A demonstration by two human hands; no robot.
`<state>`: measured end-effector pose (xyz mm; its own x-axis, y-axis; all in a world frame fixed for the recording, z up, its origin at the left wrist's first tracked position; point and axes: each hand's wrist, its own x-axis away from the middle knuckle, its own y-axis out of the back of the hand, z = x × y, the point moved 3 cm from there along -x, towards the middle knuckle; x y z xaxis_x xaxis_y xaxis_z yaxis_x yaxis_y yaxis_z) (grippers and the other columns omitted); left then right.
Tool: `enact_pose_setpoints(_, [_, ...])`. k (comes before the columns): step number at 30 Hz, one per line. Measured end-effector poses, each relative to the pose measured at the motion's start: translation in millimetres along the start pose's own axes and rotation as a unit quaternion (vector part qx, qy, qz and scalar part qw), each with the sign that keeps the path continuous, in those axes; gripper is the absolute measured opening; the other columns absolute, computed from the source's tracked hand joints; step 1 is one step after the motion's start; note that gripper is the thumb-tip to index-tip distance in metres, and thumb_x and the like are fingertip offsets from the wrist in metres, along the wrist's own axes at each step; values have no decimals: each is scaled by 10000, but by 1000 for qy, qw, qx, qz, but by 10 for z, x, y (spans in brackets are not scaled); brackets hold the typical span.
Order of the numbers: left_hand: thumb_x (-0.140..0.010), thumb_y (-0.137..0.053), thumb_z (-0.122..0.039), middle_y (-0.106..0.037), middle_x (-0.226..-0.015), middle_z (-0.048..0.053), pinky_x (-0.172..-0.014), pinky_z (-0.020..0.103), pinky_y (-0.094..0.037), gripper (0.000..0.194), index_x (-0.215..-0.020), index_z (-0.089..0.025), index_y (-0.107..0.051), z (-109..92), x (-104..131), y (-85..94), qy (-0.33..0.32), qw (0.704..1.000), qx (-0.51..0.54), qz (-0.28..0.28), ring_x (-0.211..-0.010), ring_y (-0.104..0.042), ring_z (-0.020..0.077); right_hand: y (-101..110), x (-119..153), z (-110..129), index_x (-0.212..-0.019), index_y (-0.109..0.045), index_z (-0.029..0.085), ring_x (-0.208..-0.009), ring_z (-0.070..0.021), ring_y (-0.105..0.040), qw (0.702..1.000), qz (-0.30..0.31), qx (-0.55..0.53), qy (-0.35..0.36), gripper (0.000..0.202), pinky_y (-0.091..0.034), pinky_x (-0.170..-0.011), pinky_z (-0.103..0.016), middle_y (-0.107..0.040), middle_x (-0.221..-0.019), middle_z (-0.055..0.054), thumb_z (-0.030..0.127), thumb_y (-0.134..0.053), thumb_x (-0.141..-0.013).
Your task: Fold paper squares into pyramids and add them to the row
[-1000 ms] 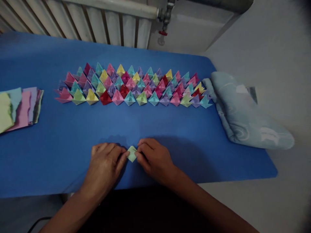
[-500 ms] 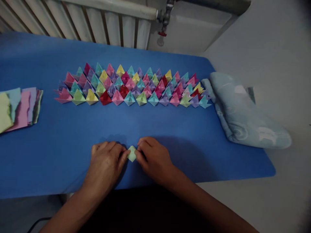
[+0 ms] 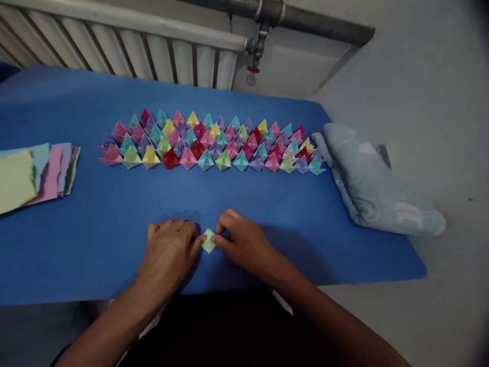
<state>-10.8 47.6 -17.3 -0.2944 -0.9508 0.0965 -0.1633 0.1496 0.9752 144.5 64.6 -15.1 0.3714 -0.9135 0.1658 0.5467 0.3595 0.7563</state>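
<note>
Between my two hands a small pale green folded paper (image 3: 208, 241) makes a diamond shape, just above or on the blue table (image 3: 153, 275). My left hand (image 3: 170, 248) pinches its left corner, with the thumb on top and the other fingers curled. On the right corner presses the thumb of my right hand (image 3: 243, 241), its fingers bent inward and closed. The fingertips under the paper are hidden. Beyond my hands, rows of small folded paper boats (image 3: 206, 161) in pink, teal, yellow, green, purple and red stand close together.
Coloured paper sheets with torn edges (image 3: 53, 176) lie at the left. A folded grey-green cloth (image 3: 382, 188) rests over the table's right edge, by the wall. Behind the table are a white radiator (image 3: 160, 58) and a pipe with a red valve handle (image 3: 253, 69).
The view has tilted up slightly and shifted. Both hands keep the green paper in nearly the same place; the right fingers have lifted a little away from it.
</note>
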Motion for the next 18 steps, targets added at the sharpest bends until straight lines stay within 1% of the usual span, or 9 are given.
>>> enact_pose_setpoints(2, [-938,-487,-383,-659,-771,52,-777,404,-320,279,-803,-194,-641,-2,-20,7,4,1000,-4,23,-796,-587,258,2,-21,6,-776,-552,182,-674,-98,-448,1000,-9,2,-5,136,-295,-627,-243,-517,-821,30,236,-669,-818])
enact_pose_setpoints(5, [-936,-469,-407,-671,-811,55,-786,409,-326,294,-827,-202,-648,25,-51,36,13,998,-2,60,-828,-598,262,7,-45,24,-777,-549,180,-683,-96,-444,1000,-17,7,4,139,-298,-642,-242,-504,-822,34,215,-680,-809])
enact_pose_setpoints(7, [-928,-464,-396,-681,-861,59,-787,403,-332,277,-858,-207,-652,67,-87,78,20,995,9,95,-869,-606,264,12,-60,37,-790,-554,181,-681,-95,-441,1000,-1,8,9,126,-295,-634,-240,-500,-825,36,214,-674,-811])
enact_pose_setpoints(9, [-910,-466,-390,-687,-891,59,-773,387,-340,264,-877,-210,-656,120,-142,128,22,989,20,146,-872,-615,254,24,-80,47,-793,-557,184,-668,-94,-434,1000,20,15,3,119,-286,-617,-241,-500,-829,36,221,-669,-809])
enact_pose_setpoints(12, [-862,-491,-466,-692,-849,57,-681,338,-343,305,-862,-214,-662,196,-251,190,19,975,12,221,-774,-618,232,44,-121,65,-771,-549,181,-671,-100,-439,998,47,36,-9,125,-285,-613,-246,-501,-819,30,219,-664,-800])
enact_pose_setpoints(15, [-824,-503,-520,-689,-807,67,-586,305,-308,347,-851,-218,-672,232,-354,215,18,964,-10,265,-727,-609,230,56,-161,84,-740,-535,181,-688,-110,-451,997,64,48,-6,129,-297,-621,-248,-499,-805,22,215,-646,-798])
enact_pose_setpoints(18, [-829,-489,-512,-685,-793,81,-547,297,-291,363,-876,-210,-687,220,-417,226,14,953,-25,300,-716,-604,235,59,-186,90,-730,-527,182,-692,-112,-450,996,75,57,-2,132,-300,-618,-249,-495,-808,18,219,-633,-799])
